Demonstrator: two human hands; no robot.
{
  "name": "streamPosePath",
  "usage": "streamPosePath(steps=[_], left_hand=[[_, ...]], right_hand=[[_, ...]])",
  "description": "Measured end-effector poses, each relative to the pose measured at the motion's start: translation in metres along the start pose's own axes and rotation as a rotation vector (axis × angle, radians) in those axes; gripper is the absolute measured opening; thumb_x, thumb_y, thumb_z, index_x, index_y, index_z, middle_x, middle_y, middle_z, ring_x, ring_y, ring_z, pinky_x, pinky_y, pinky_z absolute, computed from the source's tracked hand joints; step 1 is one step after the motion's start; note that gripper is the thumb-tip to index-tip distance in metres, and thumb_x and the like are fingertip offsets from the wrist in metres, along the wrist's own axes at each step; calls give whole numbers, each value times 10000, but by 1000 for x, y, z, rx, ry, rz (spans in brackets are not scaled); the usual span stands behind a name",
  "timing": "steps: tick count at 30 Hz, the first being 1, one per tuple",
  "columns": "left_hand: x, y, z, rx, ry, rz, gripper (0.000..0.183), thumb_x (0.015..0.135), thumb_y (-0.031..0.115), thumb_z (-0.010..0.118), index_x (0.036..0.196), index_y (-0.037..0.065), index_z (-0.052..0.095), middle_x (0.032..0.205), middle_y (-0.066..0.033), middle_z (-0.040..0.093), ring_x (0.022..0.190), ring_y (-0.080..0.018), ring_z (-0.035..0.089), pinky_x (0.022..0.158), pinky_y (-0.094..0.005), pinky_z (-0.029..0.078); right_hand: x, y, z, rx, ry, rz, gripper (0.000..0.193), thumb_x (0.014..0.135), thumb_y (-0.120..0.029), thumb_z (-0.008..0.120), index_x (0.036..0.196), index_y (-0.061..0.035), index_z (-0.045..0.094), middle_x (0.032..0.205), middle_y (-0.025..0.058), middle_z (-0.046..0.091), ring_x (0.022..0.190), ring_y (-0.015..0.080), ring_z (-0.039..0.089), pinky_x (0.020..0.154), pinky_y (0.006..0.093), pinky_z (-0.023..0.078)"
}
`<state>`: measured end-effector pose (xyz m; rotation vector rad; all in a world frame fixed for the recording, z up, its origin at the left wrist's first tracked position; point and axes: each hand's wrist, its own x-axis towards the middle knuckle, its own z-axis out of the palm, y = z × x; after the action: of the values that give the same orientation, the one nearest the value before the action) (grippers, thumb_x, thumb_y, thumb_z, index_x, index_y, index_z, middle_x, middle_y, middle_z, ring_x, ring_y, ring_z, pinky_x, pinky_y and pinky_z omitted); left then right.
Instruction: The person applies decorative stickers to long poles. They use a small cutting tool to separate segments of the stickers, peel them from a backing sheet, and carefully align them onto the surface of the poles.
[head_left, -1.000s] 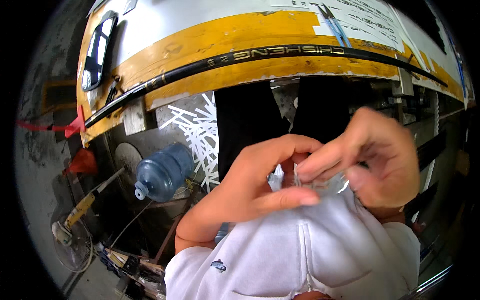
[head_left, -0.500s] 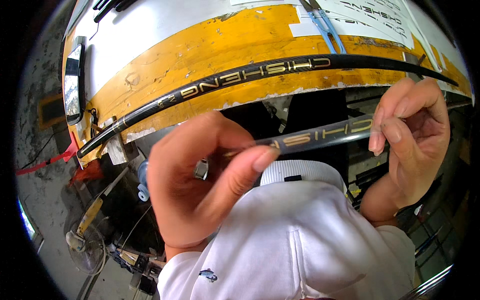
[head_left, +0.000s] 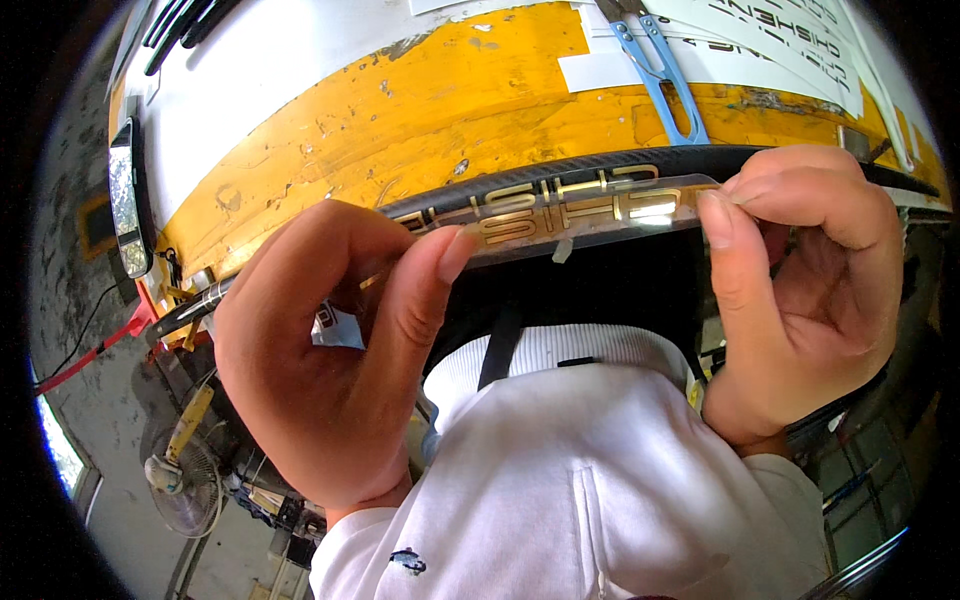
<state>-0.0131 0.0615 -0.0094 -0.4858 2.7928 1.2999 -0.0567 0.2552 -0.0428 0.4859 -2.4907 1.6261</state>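
Between my two hands stretches a clear film strip with gold lettering, a transfer decal [head_left: 600,213]. My left hand [head_left: 335,330] pinches its left end between thumb and fingers. Its right end is gripped by the thumb and fingertips of my right hand [head_left: 815,290]. Just beyond the strip, a long black tapered rod [head_left: 700,158] lies along the near edge of the table, with similar gold lettering on it. The strip overlaps the rod's near side in view; whether they touch I cannot tell. My left hand hides part of the rod.
Blue-handled thread snips [head_left: 668,100] lie on the yellow, worn tabletop [head_left: 400,120]. White printed sheets [head_left: 780,65] are at the far right, several black rods [head_left: 185,25] at the far left. A phone-like dark slab [head_left: 130,200] stands at the left edge. A fan [head_left: 185,485] is below left.
Both hands have moved away from my body toward the rod, carrying the strip up against its near side in view. The strip now looks clear rather than dark.
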Motion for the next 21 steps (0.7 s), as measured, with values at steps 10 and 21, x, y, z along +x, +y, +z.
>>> streamPosePath(steps=[10,21], left_hand=[[3,4,5,100,16,-60,174,841,57,693,724,28,568,611,50,478,538,-11,386,484,-175,256],[4,9,8,158,53,-99,171,842,48,688,715,31,575,601,47,481,520,-8,388,479,-176,251]], right_hand=[[3,13,5,-165,-24,-113,359,693,177,692,964,-8,546,847,98,597,704,114,535,602,196,386],[11,16,-1,-168,-107,-182,349,678,168,707,949,6,560,804,84,609,645,99,523,572,189,381]])
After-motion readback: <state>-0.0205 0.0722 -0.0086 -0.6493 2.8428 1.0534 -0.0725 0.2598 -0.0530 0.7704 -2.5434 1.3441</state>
